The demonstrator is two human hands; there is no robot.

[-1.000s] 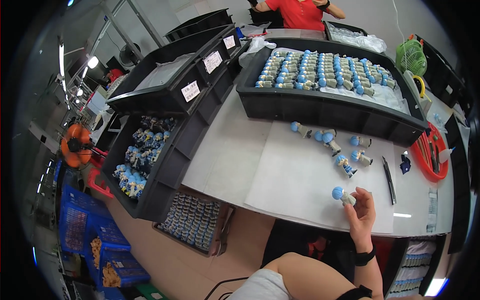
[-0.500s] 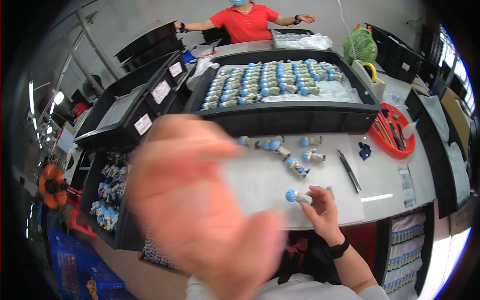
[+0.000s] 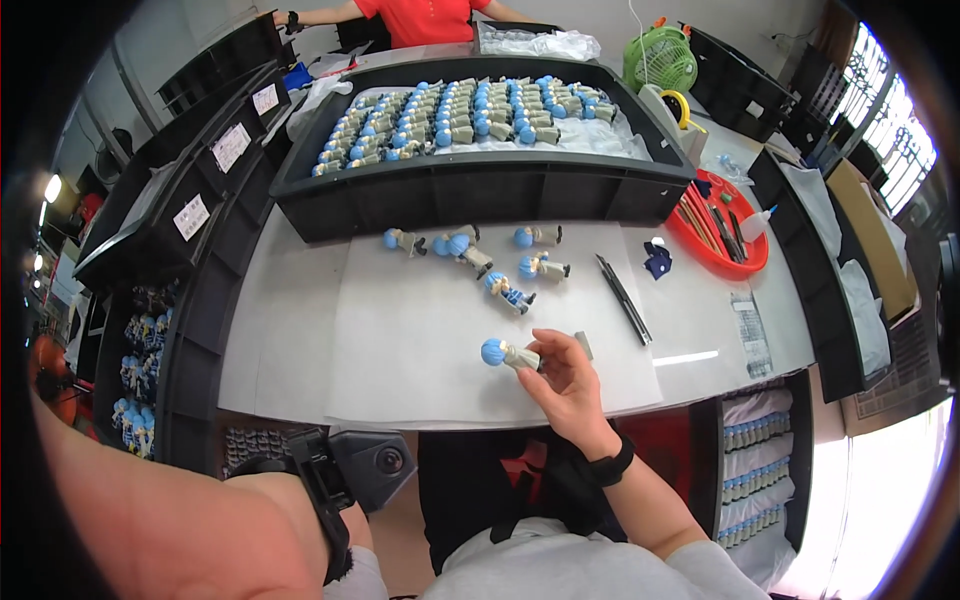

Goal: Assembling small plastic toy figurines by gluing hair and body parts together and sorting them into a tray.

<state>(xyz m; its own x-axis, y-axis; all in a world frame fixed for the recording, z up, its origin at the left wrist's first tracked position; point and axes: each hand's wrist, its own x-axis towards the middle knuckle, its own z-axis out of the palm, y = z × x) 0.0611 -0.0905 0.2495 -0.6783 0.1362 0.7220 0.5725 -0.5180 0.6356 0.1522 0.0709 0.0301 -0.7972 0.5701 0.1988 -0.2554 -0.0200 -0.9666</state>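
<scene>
My right hand (image 3: 570, 385) pinches a small figurine (image 3: 520, 356) between thumb and fingers, just above the white sheet (image 3: 400, 340) on the table. The figurine has a blue head and a pale grey-beige body, and lies sideways with its head to the left. Close to the camera at lower left looms my left hand (image 3: 150, 500), its fingers out of sight. Beyond the right hand lie several loose figurines; one (image 3: 510, 294) shows a blue-and-white front. A small grey block (image 3: 583, 346) lies beside my right fingers.
A black crate (image 3: 480, 195) with rows of figurines stands at the back. To the right are a black craft knife (image 3: 624, 300), a dark blue scrap (image 3: 657, 260) and a red tray (image 3: 720, 262) of tools. Black bins (image 3: 150, 220) line the left. A person in red (image 3: 425, 20) stands behind.
My left hand has swung from the middle of the view to the lower left. The head view has shifted. My right hand still holds the figurine.
</scene>
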